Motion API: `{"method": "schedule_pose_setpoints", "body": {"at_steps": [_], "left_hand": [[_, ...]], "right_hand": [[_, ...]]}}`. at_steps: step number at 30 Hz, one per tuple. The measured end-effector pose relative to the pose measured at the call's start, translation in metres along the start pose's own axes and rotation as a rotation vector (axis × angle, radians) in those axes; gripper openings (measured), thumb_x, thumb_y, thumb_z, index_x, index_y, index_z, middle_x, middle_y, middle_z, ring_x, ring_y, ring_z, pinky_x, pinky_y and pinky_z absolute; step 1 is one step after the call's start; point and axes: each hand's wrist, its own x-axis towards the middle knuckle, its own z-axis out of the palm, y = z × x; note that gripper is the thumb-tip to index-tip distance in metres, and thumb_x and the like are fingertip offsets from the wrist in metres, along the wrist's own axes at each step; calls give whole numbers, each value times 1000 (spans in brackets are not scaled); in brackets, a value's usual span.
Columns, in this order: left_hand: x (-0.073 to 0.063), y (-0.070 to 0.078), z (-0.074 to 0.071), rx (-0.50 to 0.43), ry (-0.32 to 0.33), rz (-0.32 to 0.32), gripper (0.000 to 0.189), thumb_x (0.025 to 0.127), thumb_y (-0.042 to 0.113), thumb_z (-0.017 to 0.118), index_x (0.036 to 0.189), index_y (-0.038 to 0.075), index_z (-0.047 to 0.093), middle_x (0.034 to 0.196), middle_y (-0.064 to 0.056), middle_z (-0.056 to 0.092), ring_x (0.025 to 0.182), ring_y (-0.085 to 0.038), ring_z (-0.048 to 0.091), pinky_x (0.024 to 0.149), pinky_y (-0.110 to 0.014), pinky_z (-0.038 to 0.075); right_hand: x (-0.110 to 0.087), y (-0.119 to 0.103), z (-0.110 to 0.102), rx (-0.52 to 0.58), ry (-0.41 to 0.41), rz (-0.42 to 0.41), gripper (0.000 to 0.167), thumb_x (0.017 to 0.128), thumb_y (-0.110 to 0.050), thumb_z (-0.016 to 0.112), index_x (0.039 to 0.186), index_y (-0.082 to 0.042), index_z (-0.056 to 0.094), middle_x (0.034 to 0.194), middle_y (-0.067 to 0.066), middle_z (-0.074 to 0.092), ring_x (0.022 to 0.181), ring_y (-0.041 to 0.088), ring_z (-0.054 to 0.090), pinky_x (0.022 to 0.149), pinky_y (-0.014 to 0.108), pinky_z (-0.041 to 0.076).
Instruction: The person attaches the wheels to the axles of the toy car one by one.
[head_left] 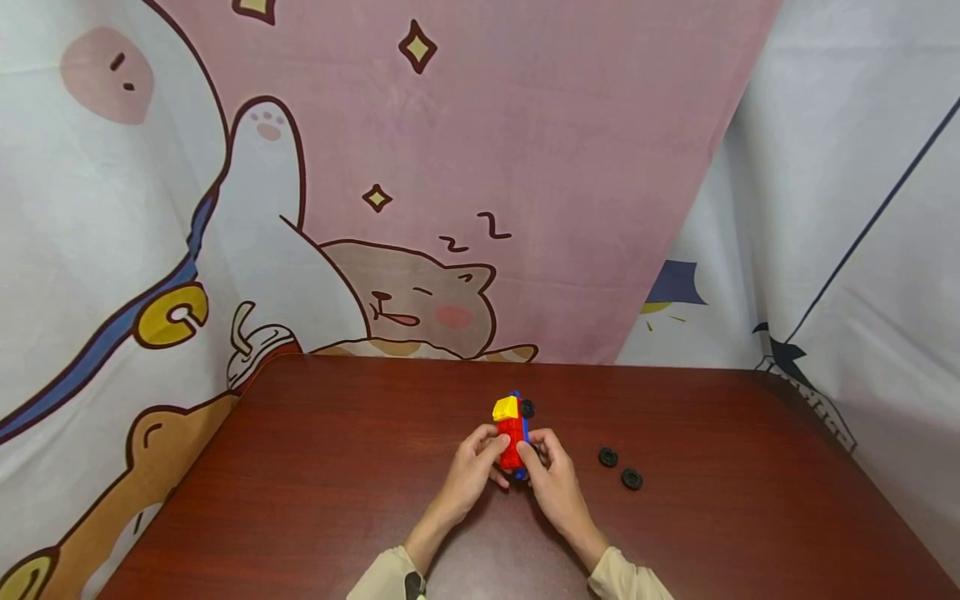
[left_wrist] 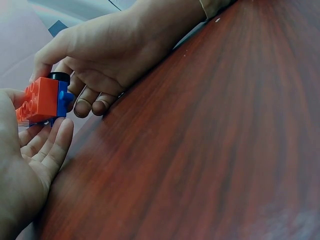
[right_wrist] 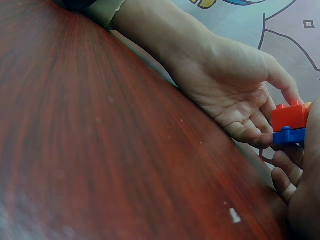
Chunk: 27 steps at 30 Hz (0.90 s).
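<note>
Presently, left hand (head_left: 471, 472) grips toy car (head_left: 512, 428) at its eight o'clock, right hand (head_left: 557, 483) grips at four — car over table (head_left: 337, 467); two black wheels (head_left: 608, 457) nearby, past three o'clock.

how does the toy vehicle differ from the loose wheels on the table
The toy vehicle is mostly red, yellow and blue, the loose wheels black. The toy vehicle is blocky, the loose wheels round. The left hand and right hand hold the toy vehicle; the loose wheels lie on the table. Black appears on both.
</note>
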Motion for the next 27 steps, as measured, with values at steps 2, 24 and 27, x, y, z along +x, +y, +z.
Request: {"method": "schedule_pose_setpoints", "body": {"at_steps": [2,24,27], "left_hand": [[0,0,0,-3,0,1,30,101,18,57,115,-9,54,81,1,63,63,-12,60,52,-24,54],[2,-1,-1,-43,-1,21,35,100,20,61,123,-5,58,97,-7,69,58,-12,59,53,-24,55],[1,0,-1,-56,9,17,36,99,20,62,124,-4,58,99,-6,69,61,-11,61,53,-24,54]], "right_hand": [[0,1,0,5,-3,-11,16,99,-22,62,108,-8,59,90,7,65,66,9,56,57,22,49],[0,-1,-1,-3,20,8,16,101,-19,58,111,-7,59,91,7,62,65,13,57,57,25,50],[0,-1,-1,-5,27,13,18,101,-19,58,114,-7,58,94,7,62,66,15,58,57,25,50]]}}
